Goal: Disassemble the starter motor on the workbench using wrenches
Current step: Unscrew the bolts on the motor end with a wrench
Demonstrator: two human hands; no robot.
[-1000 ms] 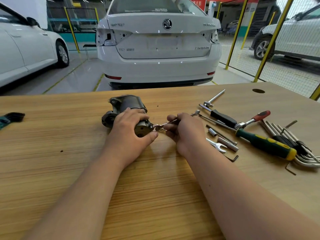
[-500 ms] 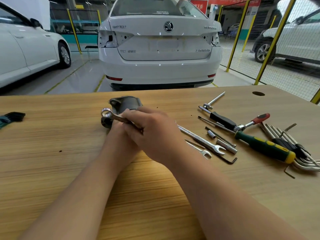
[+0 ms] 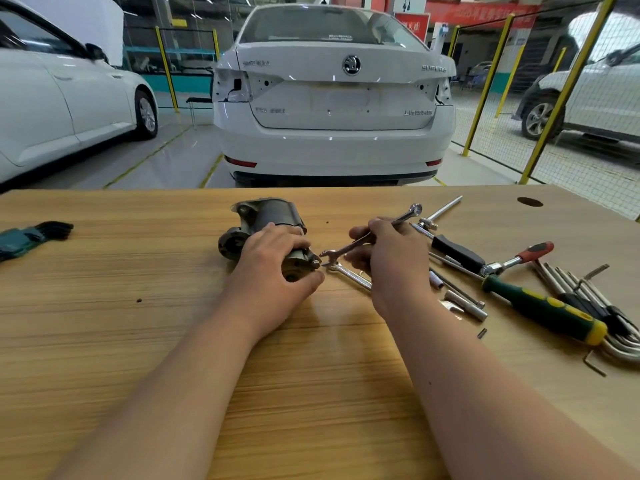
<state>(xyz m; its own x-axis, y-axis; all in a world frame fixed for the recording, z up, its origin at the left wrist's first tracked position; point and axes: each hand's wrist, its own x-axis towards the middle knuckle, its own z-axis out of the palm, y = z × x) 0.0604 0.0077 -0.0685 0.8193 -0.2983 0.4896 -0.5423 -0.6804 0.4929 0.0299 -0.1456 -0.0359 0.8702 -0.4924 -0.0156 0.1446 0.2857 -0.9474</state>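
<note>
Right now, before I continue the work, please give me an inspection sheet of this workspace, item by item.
Surface: wooden bench, with a round hole at the far right.
Job's things: starter motor lies mid-bench; wrench points its open end at the motor's near end; whether it sits on a bolt, cannot tell.
Clutter: second wrench, screwdriver, ratchet and hex keys at right; hex key set at far left.
Hands: left hand grips the motor; right hand holds the wrench.
Cables: nothing seen.
Surroundings: white car behind the bench; yellow fence at right.
</note>
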